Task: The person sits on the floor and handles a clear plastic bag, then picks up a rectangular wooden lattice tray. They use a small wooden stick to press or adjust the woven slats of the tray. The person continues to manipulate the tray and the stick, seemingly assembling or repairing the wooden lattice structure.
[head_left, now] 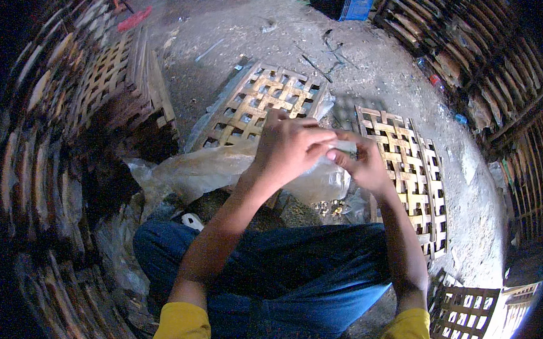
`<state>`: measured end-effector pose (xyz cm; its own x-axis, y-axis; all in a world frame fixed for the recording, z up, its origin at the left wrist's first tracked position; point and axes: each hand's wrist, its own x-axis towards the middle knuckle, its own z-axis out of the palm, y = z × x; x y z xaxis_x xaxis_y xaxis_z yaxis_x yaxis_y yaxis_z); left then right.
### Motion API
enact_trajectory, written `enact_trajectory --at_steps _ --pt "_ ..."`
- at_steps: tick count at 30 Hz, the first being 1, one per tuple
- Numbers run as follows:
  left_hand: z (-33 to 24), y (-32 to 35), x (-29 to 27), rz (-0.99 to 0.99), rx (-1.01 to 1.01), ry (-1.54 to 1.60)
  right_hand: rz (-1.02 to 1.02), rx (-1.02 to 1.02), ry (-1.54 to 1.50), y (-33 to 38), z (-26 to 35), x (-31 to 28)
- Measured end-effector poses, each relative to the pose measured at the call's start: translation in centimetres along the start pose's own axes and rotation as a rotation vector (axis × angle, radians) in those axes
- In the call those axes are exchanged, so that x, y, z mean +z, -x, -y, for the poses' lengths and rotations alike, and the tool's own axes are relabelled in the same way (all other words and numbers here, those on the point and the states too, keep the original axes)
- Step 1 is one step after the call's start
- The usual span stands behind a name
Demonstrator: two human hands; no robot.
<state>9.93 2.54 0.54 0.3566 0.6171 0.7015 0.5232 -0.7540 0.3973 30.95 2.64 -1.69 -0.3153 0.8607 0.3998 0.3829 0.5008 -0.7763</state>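
Both hands meet in front of me, above my knees. My left hand (pixel 291 145) has its fingers curled, with their tips close to the right hand's. My right hand (pixel 368 164) is bent in a pinch, thumb toward the left hand. A small pale sliver (pixel 345 146) shows between the fingers; its kind is too small and blurred to tell. Under the hands spreads a cloudy plastic sheet (pixel 205 169), crumpled across the space before my legs. Just beyond it lies a woven bamboo panel (pixel 256 102), and a second woven panel (pixel 405 169) lies to the right.
More woven lattice (pixel 106 65) stands at the left beside a slatted wooden wall (pixel 41 177). Another slatted wall (pixel 500 70) rises at the right. A blue crate (pixel 356 5) stands at the back. Thin dark sticks (pixel 331 57) and litter lie on the dirt floor (pixel 229 34).
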Motion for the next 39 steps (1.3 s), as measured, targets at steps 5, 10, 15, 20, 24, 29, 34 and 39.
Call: enact_trajectory --at_steps 5,10,15,20,24,29,34,39 --pt "1.1 0.2 0.1 -0.010 -0.076 0.008 0.159 0.356 -0.120 0.1 0.3 -1.0" --pt "1.6 -0.7 -3.0 -0.027 -0.201 0.003 0.376 0.385 0.196 0.2 -3.9 -3.1" --pt "2.6 -0.6 -4.1 -0.160 -0.213 0.047 0.408 0.492 0.248 0.3 -3.8 -4.0" --pt "1.0 0.1 -1.2 -0.054 -0.012 -0.055 0.216 0.278 -0.035 -0.4 -1.1 -2.3" --pt "0.7 -0.1 -1.0 -0.037 -0.104 0.032 0.162 0.324 0.144 -0.2 -2.5 -2.3" --pt "3.4 -0.2 -6.9 -0.353 -0.344 0.172 0.311 0.407 0.321 0.2 -8.3 -5.4" --pt "2.9 -0.4 -8.7 -0.466 -0.441 0.168 0.182 0.463 0.290 -0.1 -6.6 -5.6" --pt "0.9 -0.3 -3.1 -0.064 -0.194 0.263 0.023 0.046 0.280 -0.6 0.0 -3.2"
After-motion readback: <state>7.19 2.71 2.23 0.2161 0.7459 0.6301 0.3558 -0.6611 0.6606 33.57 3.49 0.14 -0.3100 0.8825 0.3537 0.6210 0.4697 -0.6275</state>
